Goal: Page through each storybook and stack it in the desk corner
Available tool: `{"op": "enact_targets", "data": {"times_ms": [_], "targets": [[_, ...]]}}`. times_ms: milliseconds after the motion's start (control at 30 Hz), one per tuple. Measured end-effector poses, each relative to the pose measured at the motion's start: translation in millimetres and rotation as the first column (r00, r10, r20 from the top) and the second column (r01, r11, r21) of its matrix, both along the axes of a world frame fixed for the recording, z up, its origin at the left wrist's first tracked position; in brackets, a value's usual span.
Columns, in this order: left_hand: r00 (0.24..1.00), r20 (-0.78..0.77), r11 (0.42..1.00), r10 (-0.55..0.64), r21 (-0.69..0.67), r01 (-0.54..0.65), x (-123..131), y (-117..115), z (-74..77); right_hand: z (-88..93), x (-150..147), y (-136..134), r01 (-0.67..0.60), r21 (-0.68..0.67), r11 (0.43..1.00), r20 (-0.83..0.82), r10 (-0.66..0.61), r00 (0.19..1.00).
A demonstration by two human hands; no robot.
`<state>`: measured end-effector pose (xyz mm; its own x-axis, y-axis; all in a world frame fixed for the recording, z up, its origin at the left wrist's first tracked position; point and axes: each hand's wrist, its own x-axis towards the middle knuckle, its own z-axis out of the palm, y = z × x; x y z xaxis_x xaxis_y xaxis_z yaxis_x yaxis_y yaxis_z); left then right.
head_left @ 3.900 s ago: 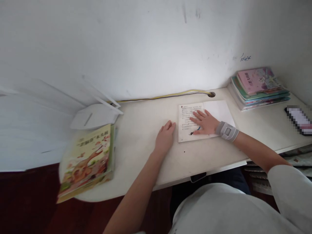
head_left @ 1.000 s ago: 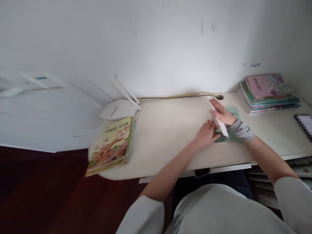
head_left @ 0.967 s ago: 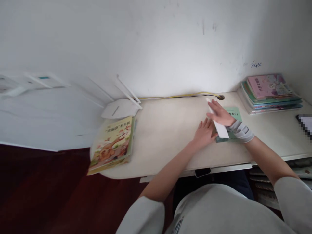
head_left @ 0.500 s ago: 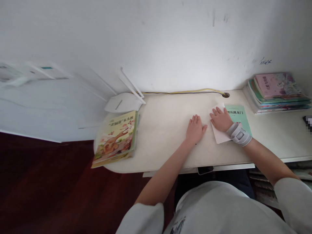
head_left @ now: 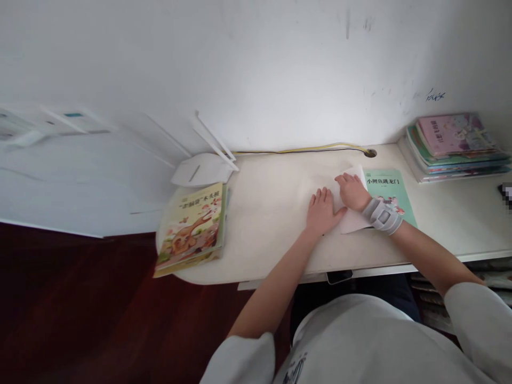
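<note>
A thin booklet with a green cover lies open on the white desk, its white page spread to the left. My right hand, with a grey wrist strap, presses flat on that white page, fingers together and pointing left. My left hand lies flat on the desk just left of the page, fingers stretched out, touching its edge. Neither hand holds anything.
A stack of yellow picture books sits at the desk's left end, with a white router behind it. A cable runs along the wall to a hole. Several colourful books are stacked at the far right.
The booklet was closed onto its green cover and then a white leaf was turned back to the left; my right hand now presses it flat and my left hand has come up beside it.
</note>
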<state>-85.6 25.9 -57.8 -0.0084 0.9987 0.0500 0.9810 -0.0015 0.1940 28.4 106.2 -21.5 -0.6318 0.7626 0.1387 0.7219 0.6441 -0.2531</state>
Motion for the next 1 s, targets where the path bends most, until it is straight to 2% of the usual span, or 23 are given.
{"op": "enact_targets", "data": {"times_ms": [100,167,233,300,400,500,733,1000], "targets": [[1.0,-0.01,1.0,0.001,-0.023,-0.001,-0.1,0.6,0.0,4.4,5.5,0.9,-0.083,0.022,0.996,-0.203,0.086,0.975],[1.0,-0.009,0.999,0.0,-0.035,-0.001,0.2,0.9,0.1,9.0,20.4,-4.1,-0.149,0.078,0.986,-0.247,0.164,0.955],[1.0,0.002,0.999,-0.002,-0.037,0.002,0.6,1.0,0.4,13.7,41.6,-13.5,-0.263,0.114,0.958,-0.155,0.278,0.948],[1.0,0.014,1.0,-0.006,-0.027,0.007,0.7,0.9,0.6,17.1,62.9,-24.2,-0.416,0.083,0.906,0.031,0.415,0.909],[0.999,0.035,1.0,-0.008,-0.014,0.009,0.2,0.7,0.7,17.8,82.7,-35.5,-0.527,0.046,0.848,0.234,0.504,0.831],[0.999,0.047,1.0,-0.008,-0.016,0.008,-0.2,0.3,1.5,13.7,84.4,-39.9,-0.524,0.101,0.845,0.309,0.474,0.824],[1.0,0.03,0.998,-0.004,-0.058,0.006,0.8,-0.4,6.3,4.2,71.8,-51.9,-0.378,0.209,0.902,0.352,0.291,0.89],[0.999,0.052,1.0,0.01,-0.023,-0.009,0.7,-1.1,4.6,-3.3,68.7,-55.6,-0.327,0.224,0.918,0.27,0.264,0.926]]}}
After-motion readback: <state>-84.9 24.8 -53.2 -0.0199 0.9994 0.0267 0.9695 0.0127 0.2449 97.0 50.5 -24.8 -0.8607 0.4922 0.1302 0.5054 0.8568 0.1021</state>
